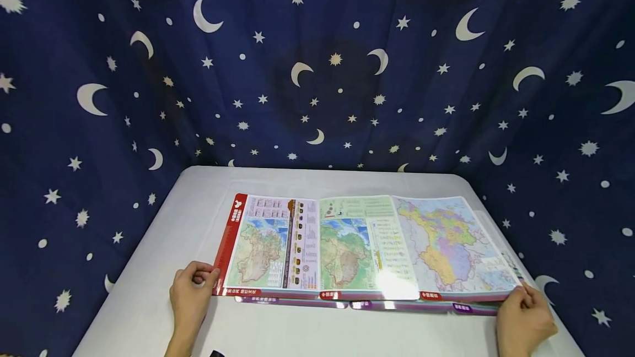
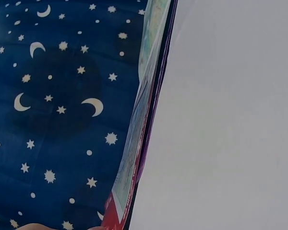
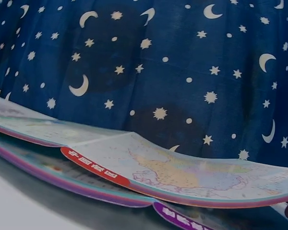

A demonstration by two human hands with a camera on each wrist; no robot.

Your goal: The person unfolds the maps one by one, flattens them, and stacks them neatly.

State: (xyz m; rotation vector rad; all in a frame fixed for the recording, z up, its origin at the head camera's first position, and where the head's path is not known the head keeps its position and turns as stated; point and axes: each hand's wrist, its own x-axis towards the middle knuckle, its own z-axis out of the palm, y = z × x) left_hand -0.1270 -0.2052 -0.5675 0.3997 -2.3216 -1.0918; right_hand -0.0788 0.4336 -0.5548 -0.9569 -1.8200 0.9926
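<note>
A glossy fold-out map [image 1: 347, 252] with three panels and a red left border is spread wide in the head view. My left hand [image 1: 190, 288] pinches its lower left corner between thumb and fingers. At the lower right corner, my right hand [image 1: 526, 315] grips the edge. Under it lies a second, purple-edged fold-out map [image 1: 297, 302], mostly hidden. The right wrist view has the red-labelled map [image 3: 192, 175] bowed above the purple-edged map [image 3: 101, 194], with a gap between them. Seen nearly edge-on, the map [image 2: 129, 163] runs upward in the left wrist view.
A white-covered table [image 1: 347, 332] carries the maps. Dark blue curtains [image 1: 278, 32] with moons and stars enclose its back and sides. A small black object [image 1: 216, 353] shows at the bottom edge, near the left forearm.
</note>
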